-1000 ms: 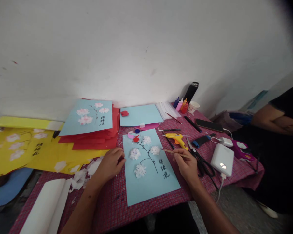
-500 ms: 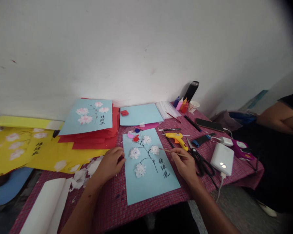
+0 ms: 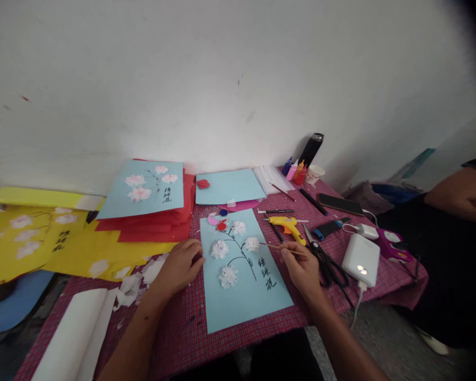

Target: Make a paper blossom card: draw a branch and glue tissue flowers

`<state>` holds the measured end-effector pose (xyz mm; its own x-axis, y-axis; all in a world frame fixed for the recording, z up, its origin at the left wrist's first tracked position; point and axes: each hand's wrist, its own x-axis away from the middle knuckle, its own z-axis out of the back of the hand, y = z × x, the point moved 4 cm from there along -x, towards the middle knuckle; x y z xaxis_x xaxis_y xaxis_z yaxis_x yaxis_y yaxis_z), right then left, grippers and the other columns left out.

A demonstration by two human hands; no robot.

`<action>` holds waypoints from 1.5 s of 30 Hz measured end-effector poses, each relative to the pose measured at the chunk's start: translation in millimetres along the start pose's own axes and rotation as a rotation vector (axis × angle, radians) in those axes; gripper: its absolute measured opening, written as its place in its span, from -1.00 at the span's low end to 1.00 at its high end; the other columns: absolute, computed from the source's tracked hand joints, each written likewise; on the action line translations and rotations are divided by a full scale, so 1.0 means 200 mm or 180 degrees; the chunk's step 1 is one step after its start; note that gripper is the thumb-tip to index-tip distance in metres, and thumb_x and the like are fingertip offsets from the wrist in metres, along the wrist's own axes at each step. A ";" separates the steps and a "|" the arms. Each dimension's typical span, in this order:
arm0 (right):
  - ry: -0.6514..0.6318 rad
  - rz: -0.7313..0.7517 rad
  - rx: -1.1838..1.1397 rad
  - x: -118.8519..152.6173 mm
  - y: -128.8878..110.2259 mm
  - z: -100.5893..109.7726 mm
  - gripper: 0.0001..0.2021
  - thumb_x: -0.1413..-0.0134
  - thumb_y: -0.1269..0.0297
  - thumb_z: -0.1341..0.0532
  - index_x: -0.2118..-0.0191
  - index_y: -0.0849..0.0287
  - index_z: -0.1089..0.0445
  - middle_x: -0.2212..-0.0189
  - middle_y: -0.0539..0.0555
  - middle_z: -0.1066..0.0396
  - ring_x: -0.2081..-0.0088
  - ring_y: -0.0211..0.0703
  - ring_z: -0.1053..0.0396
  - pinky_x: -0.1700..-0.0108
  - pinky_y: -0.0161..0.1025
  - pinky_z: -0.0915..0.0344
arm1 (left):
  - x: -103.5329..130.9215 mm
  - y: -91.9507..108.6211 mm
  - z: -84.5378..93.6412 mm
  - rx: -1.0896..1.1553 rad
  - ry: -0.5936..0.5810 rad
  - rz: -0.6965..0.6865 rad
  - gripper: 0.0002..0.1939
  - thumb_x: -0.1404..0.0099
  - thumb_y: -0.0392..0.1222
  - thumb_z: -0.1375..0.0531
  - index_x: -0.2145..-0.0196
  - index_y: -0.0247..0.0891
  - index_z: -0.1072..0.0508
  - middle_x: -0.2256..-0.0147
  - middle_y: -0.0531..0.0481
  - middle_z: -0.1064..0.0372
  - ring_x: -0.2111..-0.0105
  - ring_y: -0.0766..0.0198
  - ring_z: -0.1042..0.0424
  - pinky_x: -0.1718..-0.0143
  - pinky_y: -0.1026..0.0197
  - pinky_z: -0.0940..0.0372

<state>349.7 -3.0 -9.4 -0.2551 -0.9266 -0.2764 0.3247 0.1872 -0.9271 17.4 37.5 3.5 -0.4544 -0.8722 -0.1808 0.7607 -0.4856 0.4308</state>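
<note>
A light blue sheet (image 3: 238,304) lies before me with several white paper flowers (image 3: 228,277), a black drawn stem and black characters. My right hand (image 3: 301,264) pinches a thin brush (image 3: 272,246), whose tip is at the rightmost flower (image 3: 252,243). Resting at the sheet's left edge is my left hand (image 3: 187,262), fingers curled; whether anything is under them is hidden. Red, pink and blue dabs of colour (image 3: 221,225) sit at the sheet's top left corner.
Right of the sheet lie a yellow glue gun (image 3: 286,222), black scissors (image 3: 327,264) and a white power bank (image 3: 360,259). Paint bottles (image 3: 295,170) and a black flask (image 3: 311,150) stand behind. Finished pictures (image 3: 143,190) are stacked at left. A person's arm (image 3: 452,193) shows at right.
My right hand has shifted very slightly to the right with the brush. My left hand stays at the sheet's edge.
</note>
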 end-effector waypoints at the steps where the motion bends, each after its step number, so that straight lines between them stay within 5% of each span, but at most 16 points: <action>1: 0.0061 -0.0011 -0.0021 0.00 0.00 0.00 -0.86 -0.16 0.22 -0.19 0.31 0.15 -0.43 0.54 -0.02 -0.35 0.50 -0.19 -0.29 0.44 -0.27 -0.23 | 0.00 0.00 0.00 -0.0007 -0.0005 -0.0005 -0.94 -0.29 -0.19 -0.13 0.34 -0.19 -0.35 0.16 -0.07 -0.40 0.14 0.09 -0.38 0.06 0.03 -0.29; 14: 0.0179 -0.0089 0.0000 0.01 0.04 0.02 -0.88 -0.13 0.24 -0.19 0.30 0.16 -0.43 0.56 -0.03 -0.34 0.52 -0.19 -0.27 0.47 -0.27 -0.21 | 0.00 0.02 0.01 -0.0039 -0.0015 -0.0021 -0.95 -0.30 -0.21 -0.12 0.34 -0.20 -0.33 0.17 -0.06 -0.38 0.15 0.11 -0.37 0.08 0.04 -0.27; 20: 0.0007 0.0054 0.0005 -0.05 -0.04 -0.01 -0.87 -0.13 0.24 -0.19 0.31 0.16 -0.45 0.50 0.00 -0.39 0.47 -0.19 -0.32 0.41 -0.27 -0.24 | 0.00 0.02 0.01 0.0018 0.0000 0.0017 -0.94 -0.29 -0.22 -0.12 0.36 -0.20 -0.34 0.23 -0.07 -0.38 0.19 0.12 -0.36 0.12 0.06 -0.27; 25: -0.0484 0.0357 0.0300 -0.29 -0.17 -0.18 -0.85 -0.09 0.29 -0.19 0.30 0.17 -0.50 0.35 0.07 -0.50 0.34 -0.14 -0.42 0.31 -0.25 -0.30 | 0.01 0.02 0.02 0.0032 0.0071 -0.0002 -0.94 -0.28 -0.21 -0.12 0.37 -0.20 -0.32 0.24 -0.07 -0.37 0.20 0.11 -0.36 0.12 0.06 -0.27; 33: -0.1114 0.0537 0.0697 -0.61 -0.16 -0.62 -0.82 -0.04 0.25 -0.17 0.32 0.17 -0.50 0.48 0.03 -0.50 0.47 -0.19 -0.38 0.43 -0.30 -0.23 | 0.02 0.02 0.02 0.0003 0.0109 0.0020 -0.96 -0.27 -0.24 -0.12 0.37 -0.20 -0.30 0.25 -0.05 -0.35 0.21 0.12 -0.35 0.13 0.08 -0.25; 45: -0.1067 0.0619 0.0999 -0.63 -0.15 -0.69 -0.80 -0.09 0.25 -0.17 0.29 0.19 -0.52 0.44 0.09 -0.54 0.42 -0.14 -0.44 0.35 -0.25 -0.28 | 0.03 0.02 0.02 -0.0006 0.0097 0.0080 -0.97 -0.25 -0.26 -0.13 0.36 -0.20 -0.30 0.25 -0.05 -0.36 0.20 0.12 -0.35 0.12 0.09 -0.23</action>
<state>247.2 153.2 18.7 0.1275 -0.9478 -0.2924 0.6087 0.3075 -0.7314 17.2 30.8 7.8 -0.4207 -0.8856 -0.1968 0.7726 -0.4635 0.4338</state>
